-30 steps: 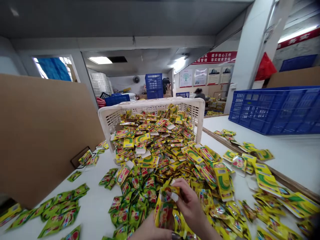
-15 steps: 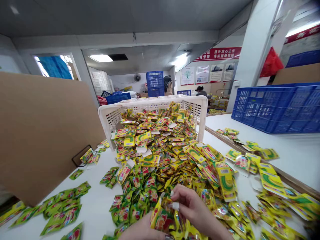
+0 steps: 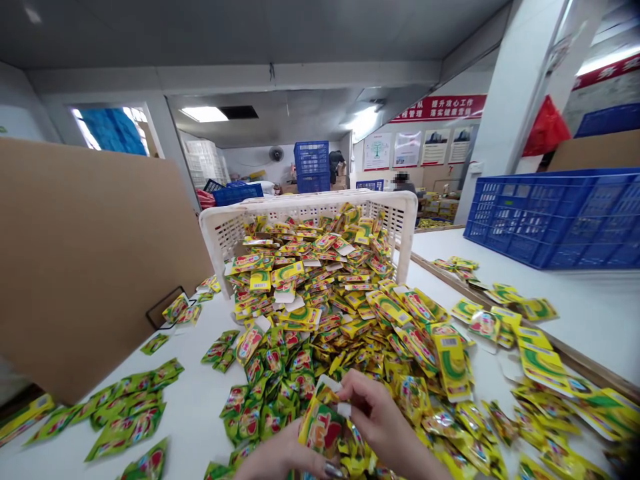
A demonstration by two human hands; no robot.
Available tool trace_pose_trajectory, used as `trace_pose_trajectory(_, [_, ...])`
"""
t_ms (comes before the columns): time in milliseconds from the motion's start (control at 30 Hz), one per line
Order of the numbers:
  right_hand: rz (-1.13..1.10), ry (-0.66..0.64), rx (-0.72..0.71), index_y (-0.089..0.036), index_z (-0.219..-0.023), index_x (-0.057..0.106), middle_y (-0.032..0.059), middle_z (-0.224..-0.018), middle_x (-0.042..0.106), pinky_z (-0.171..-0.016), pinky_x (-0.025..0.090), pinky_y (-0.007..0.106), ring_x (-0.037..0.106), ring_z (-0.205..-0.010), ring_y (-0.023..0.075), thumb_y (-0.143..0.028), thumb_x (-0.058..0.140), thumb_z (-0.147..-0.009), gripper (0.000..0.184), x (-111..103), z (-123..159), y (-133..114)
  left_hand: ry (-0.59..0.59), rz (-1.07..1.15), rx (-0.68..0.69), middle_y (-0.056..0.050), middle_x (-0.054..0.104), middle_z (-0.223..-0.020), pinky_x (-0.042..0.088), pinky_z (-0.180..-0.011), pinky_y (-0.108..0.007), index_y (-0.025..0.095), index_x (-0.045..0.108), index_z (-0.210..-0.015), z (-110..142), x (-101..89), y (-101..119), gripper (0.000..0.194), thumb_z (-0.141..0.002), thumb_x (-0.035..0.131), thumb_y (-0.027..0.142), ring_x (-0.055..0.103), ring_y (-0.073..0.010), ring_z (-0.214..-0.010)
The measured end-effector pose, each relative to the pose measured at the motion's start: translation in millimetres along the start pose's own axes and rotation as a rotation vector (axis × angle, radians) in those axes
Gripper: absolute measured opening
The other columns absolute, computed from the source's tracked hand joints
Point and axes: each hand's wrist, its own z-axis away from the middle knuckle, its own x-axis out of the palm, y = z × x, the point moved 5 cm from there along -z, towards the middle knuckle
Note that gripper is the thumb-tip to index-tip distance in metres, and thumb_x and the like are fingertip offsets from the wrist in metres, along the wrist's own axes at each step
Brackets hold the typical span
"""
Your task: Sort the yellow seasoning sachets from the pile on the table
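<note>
Low in the middle, a small yellow and green carton [image 3: 320, 427] with red lettering stands tilted, its top end open and a pale flap raised. My left hand [image 3: 285, 452] is closed around its lower part. At the open end, the bent fingers of my right hand [image 3: 375, 413] are pinched together; what they grip is hidden, and something white shows at the thumb tip. Beside my left hand lies a heap of green sachets [image 3: 273, 387]. Yellow sachets [image 3: 450, 427] lie around and under my right hand.
A white plastic basket [image 3: 407, 233] lies on its side, cartons spilling out towards me. Brown cardboard [image 3: 90, 267] stands at left, near rows of green sachets [image 3: 130, 427]. A blue crate [image 3: 555, 220] sits at right, beyond a wooden edge strip [image 3: 575, 357]. A person [image 3: 405, 183] is farther back.
The carton's open end with its pale flap now stands higher and shows more clearly between my hands. My right fingers have curled in more at the opening.
</note>
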Motion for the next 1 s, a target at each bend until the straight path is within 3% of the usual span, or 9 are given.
trace_pose_trajectory(233, [-0.082,-0.332,0.116,-0.015,-0.064,0.059,-0.0035,-0.059,0.041,-0.053,0.028,0.022,0.034,-0.057,0.0095,-0.033,0.048,-0.081,0.027,8.1,5.1,-2.1,-0.070,-0.098,0.049,0.002,0.058,-0.080,0.036,-0.071,-0.025,0.016,0.062,-0.093,-4.8,5.4,6.7,0.049,-0.046,0.074,0.016,0.048,-0.0152,-0.075])
trace_pose_trajectory(400, [-0.257,-0.182,0.237,-0.016,-0.072,0.062,-0.0015,-0.064,0.053,-0.054,0.036,0.022,0.044,-0.059,0.0116,-0.036,0.061,-0.071,0.019,21.9,4.1,11.3,-0.095,-0.064,0.125,-0.001,0.061,-0.083,0.040,-0.078,-0.031,0.016,0.056,-0.104,-7.8,5.5,5.5,0.059,-0.050,0.077,0.024,0.055,-0.0189,-0.079])
trace_pose_trajectory(467, [-0.297,-0.047,0.227,-0.017,-0.069,0.059,-0.0009,-0.064,0.054,-0.052,0.038,0.023,0.047,-0.056,0.0120,-0.037,0.064,-0.067,0.021,3.3,1.5,13.0,-0.095,-0.055,0.208,-0.006,0.061,-0.101,0.039,-0.087,-0.036,0.017,0.049,-0.113,-9.0,2.2,10.1,0.064,-0.057,0.076,0.032,0.055,-0.0236,-0.095])
trace_pose_trajectory(533, [-0.193,0.248,0.167,-0.018,-0.072,0.060,0.0007,-0.065,0.056,-0.048,0.039,0.024,0.047,-0.052,0.0125,-0.040,0.061,-0.068,0.023,-43.8,1.2,12.9,0.000,-0.069,0.330,-0.010,0.052,-0.120,0.033,-0.097,-0.038,0.021,0.042,-0.120,-9.9,-9.9,18.3,0.067,-0.063,0.072,0.039,0.046,-0.0257,-0.112])
trace_pose_trajectory(633, [0.197,0.885,0.117,-0.020,-0.108,0.054,0.0065,-0.080,0.062,-0.053,0.044,0.030,0.055,-0.060,0.0182,-0.041,0.054,-0.073,0.041,-130.9,17.2,8.9,0.348,-0.308,0.476,-0.010,0.045,-0.128,0.028,-0.102,-0.042,0.024,0.040,-0.119,-7.1,-39.6,27.8,0.050,-0.076,0.057,0.043,0.039,-0.0251,-0.119])
trace_pose_trajectory(700, [0.466,1.050,0.104,-0.020,-0.125,0.040,0.0115,-0.100,0.060,-0.062,0.047,0.035,0.058,-0.075,0.0230,-0.036,0.050,-0.076,0.053,-154.3,21.4,7.0,0.610,-0.637,0.502,-0.009,0.049,-0.122,0.027,-0.101,-0.045,0.024,0.047,-0.112,-2.1,-54.3,30.3,0.034,-0.081,0.049,0.039,0.040,-0.0258,-0.117])
trace_pose_trajectory(767, [0.599,0.890,0.074,-0.019,-0.123,0.042,0.0135,-0.109,0.057,-0.071,0.047,0.039,0.057,-0.085,0.0247,-0.033,0.046,-0.078,0.047,-139.5,9.2,12.7,0.747,-0.932,0.489,-0.008,0.051,-0.114,0.029,-0.099,-0.047,0.024,0.053,-0.104,-0.6,-57.5,29.5,0.026,-0.082,0.046,0.033,0.041,-0.0265,-0.113])
trace_pose_trajectory(900, [0.675,0.225,-0.019,-0.021,-0.117,0.049,0.0112,-0.109,0.056,-0.087,0.041,0.043,0.049,-0.101,0.0274,-0.028,0.057,-0.072,0.047,-43.7,-19.7,30.4,0.711,-1.172,0.502,-0.008,0.052,-0.110,0.033,-0.096,-0.043,0.022,0.054,-0.103,-14.8,-42.5,28.6,0.027,-0.080,0.041,0.020,0.040,-0.0251,-0.112])
trace_pose_trajectory(1000, [0.733,0.083,-0.056,-0.025,-0.106,0.057,0.0087,-0.111,0.055,-0.088,0.036,0.047,0.046,-0.103,0.0295,-0.015,0.057,-0.068,0.039,-6.8,-22.2,35.9,0.642,-1.231,0.524,-0.006,0.051,-0.119,0.026,-0.100,-0.043,0.023,0.050,-0.114,-39.1,-28.6,32.5,0.044,-0.073,0.044,0.011,0.036,-0.0243,-0.116])
